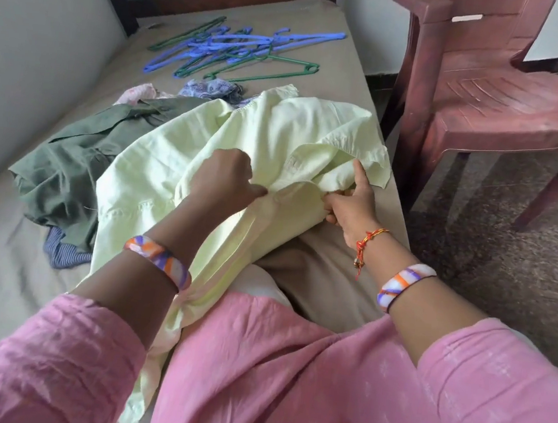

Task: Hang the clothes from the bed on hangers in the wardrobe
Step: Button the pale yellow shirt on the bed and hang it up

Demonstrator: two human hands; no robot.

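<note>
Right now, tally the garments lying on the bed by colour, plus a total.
Pale green garment, gripped by the left hand and right hand: 1
Olive green garment: 1
Blue striped garment: 1
Blue patterned garment: 1
Pink patterned garment: 1
Total: 5

Head camera: single wide-angle view, facing forward and down, close above bed [328, 27] (no second view).

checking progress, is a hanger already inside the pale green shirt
No, the hangers all lie in a pile at the far end of the bed, apart from the pale green shirt.
</note>
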